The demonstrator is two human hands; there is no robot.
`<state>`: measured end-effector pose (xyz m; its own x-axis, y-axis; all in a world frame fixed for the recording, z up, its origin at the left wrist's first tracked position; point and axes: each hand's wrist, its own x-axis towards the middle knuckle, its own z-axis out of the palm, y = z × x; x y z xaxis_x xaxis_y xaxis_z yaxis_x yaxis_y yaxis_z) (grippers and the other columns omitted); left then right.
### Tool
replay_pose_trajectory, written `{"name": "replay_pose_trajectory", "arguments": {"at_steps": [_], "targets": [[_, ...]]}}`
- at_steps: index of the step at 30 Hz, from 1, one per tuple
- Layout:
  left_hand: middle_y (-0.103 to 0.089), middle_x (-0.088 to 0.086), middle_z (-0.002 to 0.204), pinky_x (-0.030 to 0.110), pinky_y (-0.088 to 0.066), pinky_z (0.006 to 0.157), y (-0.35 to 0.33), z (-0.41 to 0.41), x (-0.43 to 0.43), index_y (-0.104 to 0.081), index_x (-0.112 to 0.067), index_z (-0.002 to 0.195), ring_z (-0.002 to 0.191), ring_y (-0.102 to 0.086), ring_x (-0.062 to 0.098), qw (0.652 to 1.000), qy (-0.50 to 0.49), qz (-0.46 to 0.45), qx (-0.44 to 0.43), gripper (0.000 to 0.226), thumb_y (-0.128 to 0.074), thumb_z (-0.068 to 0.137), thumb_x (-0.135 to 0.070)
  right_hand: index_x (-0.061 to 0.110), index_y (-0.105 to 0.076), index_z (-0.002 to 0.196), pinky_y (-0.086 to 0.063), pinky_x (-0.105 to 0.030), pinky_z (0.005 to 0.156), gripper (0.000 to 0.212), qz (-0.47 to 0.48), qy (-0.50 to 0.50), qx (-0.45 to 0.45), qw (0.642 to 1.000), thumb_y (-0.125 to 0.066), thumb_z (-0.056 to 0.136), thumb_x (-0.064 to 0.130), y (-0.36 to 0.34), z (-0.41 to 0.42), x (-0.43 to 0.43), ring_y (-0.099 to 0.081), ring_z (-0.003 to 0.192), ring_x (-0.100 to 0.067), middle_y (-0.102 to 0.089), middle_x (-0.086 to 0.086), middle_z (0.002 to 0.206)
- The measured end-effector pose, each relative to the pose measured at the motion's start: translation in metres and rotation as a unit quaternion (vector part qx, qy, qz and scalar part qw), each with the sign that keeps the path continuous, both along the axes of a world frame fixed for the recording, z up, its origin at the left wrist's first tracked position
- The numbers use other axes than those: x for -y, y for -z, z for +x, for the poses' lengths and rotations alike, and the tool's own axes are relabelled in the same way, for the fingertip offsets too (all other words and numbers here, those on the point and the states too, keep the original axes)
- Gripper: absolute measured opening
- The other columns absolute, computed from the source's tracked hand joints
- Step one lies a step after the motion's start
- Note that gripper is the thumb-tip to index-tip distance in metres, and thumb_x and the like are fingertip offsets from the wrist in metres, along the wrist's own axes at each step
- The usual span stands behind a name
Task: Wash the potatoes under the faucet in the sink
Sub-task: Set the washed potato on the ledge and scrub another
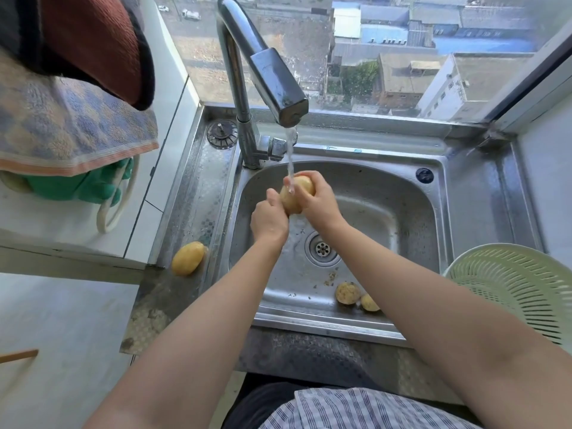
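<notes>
A yellow potato (295, 193) sits under the running stream from the chrome faucet (272, 78), above the steel sink (387, 193). My left hand (268, 220) grips its lower left end and my right hand (318, 202) wraps around its right side. Two dirty potatoes (347, 293) (369, 303) lie at the sink's front edge, the second partly hidden by my right forearm. A clean-looking potato (187, 258) rests on the counter to the left of the sink.
A pale green colander (513, 286) stands on the right drainboard. The drain (322, 249) lies below my hands, with bits of dirt near it. Towels (71, 128) and green gloves (77, 187) hang at the left. A window is behind the sink.
</notes>
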<state>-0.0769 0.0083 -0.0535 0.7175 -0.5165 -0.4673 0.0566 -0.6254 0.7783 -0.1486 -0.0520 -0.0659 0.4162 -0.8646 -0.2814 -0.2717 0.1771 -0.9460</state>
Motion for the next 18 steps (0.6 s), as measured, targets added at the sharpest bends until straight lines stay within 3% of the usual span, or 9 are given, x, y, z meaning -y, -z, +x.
{"name": "replay_pose_trajectory", "arguments": {"at_steps": [3, 5, 7, 10, 13, 16, 18], "targets": [[-0.067, 0.013, 0.091, 0.033, -0.040, 0.068, 0.000, -0.004, -0.001, -0.060, -0.009, 0.084, 0.085, -0.059, 0.030, 0.989, 0.107, 0.000, 0.099, 0.032, -0.040, 0.100, -0.030, 0.014, -0.054, 0.108, -0.057, -0.042, 0.079, 0.047, 0.086, 0.111, -0.038, 0.989, -0.056, 0.088, 0.056, 0.004, -0.006, 0.008, -0.061, 0.085, -0.022, -0.062, -0.009, 0.104], [-0.065, 0.003, 0.099, 0.036, -0.047, 0.080, 0.001, -0.006, 0.003, -0.057, -0.018, 0.095, 0.096, -0.061, 0.025, 0.993, 0.097, -0.049, 0.037, 0.024, -0.045, 0.098, -0.039, 0.011, -0.054, 0.108, -0.051, -0.031, 0.058, 0.052, 0.140, 0.136, -0.056, 0.979, -0.050, 0.090, 0.060, 0.004, -0.011, 0.009, -0.060, 0.067, -0.020, -0.064, -0.011, 0.097], [-0.061, 0.002, 0.114, 0.040, -0.046, 0.088, -0.003, -0.008, 0.009, -0.058, -0.022, 0.114, 0.107, -0.056, 0.022, 0.989, 0.081, -0.079, -0.095, 0.038, -0.038, 0.098, -0.050, 0.008, -0.057, 0.106, -0.043, -0.025, 0.046, 0.056, 0.200, 0.113, -0.074, 0.971, -0.042, 0.093, 0.060, 0.001, -0.013, 0.007, -0.057, 0.053, -0.016, -0.064, -0.010, 0.083], [-0.064, 0.002, 0.111, 0.032, -0.047, 0.074, -0.012, -0.009, 0.013, -0.062, -0.024, 0.119, 0.096, -0.060, 0.020, 0.966, 0.051, -0.088, -0.236, 0.046, -0.038, 0.096, -0.056, 0.011, -0.061, 0.098, -0.041, -0.021, 0.042, 0.055, 0.281, 0.056, -0.068, 0.956, -0.034, 0.097, 0.058, -0.012, -0.006, -0.003, -0.055, 0.049, -0.016, -0.062, -0.008, 0.069], [-0.069, 0.010, 0.112, 0.038, -0.056, 0.081, -0.007, 0.005, 0.007, -0.069, -0.025, 0.110, 0.098, -0.066, 0.028, 0.949, -0.018, -0.129, -0.288, 0.048, -0.043, 0.091, -0.061, 0.010, -0.059, 0.095, -0.046, -0.020, 0.042, 0.059, 0.329, -0.002, -0.050, 0.943, -0.026, 0.098, 0.059, -0.024, 0.004, -0.010, -0.055, 0.048, -0.017, -0.061, -0.011, 0.067], [-0.068, 0.015, 0.112, 0.041, -0.054, 0.077, -0.001, 0.018, -0.004, -0.068, -0.024, 0.107, 0.091, -0.065, 0.029, 0.939, -0.063, -0.177, -0.288, 0.055, -0.056, 0.076, -0.068, 0.005, -0.058, 0.090, -0.045, -0.020, 0.042, 0.068, 0.321, -0.083, -0.072, 0.941, -0.022, 0.097, 0.062, -0.028, 0.011, -0.012, -0.053, 0.044, -0.015, -0.059, -0.010, 0.062], [-0.064, 0.015, 0.107, 0.035, -0.052, 0.067, 0.002, 0.022, -0.008, -0.064, -0.020, 0.106, 0.087, -0.060, 0.028, 0.945, -0.069, -0.186, -0.261, 0.059, -0.066, 0.067, -0.065, 0.003, -0.058, 0.087, -0.043, -0.018, 0.040, 0.073, 0.298, -0.105, -0.085, 0.945, -0.017, 0.098, 0.062, -0.029, 0.017, -0.012, -0.051, 0.042, -0.014, -0.058, -0.009, 0.059]]}}
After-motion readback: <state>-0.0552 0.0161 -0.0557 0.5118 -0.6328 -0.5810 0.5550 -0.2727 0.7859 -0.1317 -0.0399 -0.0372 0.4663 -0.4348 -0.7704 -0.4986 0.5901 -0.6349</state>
